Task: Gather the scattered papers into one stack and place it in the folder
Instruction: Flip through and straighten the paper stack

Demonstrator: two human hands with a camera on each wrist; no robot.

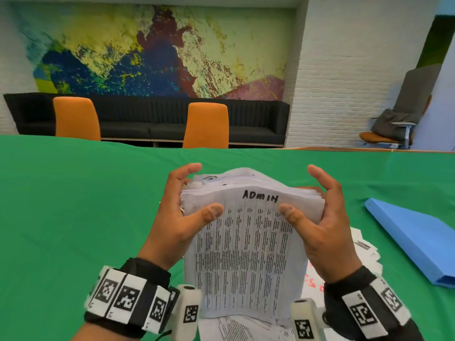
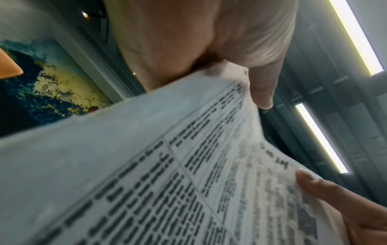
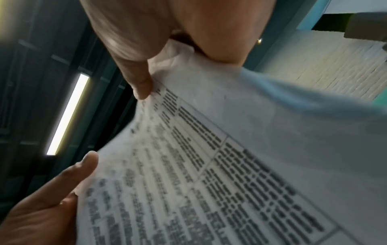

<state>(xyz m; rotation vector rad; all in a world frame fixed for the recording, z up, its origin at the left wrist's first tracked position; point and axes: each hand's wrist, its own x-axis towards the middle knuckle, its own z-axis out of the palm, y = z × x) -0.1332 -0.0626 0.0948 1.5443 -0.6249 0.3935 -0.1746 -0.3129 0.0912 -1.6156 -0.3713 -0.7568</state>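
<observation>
Stack upright at centre, your left hand and right hand each pinching a side edge, thumbs on the front sheet. Loose papers remain at four o'clock; the blue folder lies shut at three o'clock. Only your head view shows these; wrist views show thumbs and print.

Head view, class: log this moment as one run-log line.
both hands: left hand, right hand grip white printed paper stack | blue plastic folder: closed, right | loose papers: on green table
</observation>
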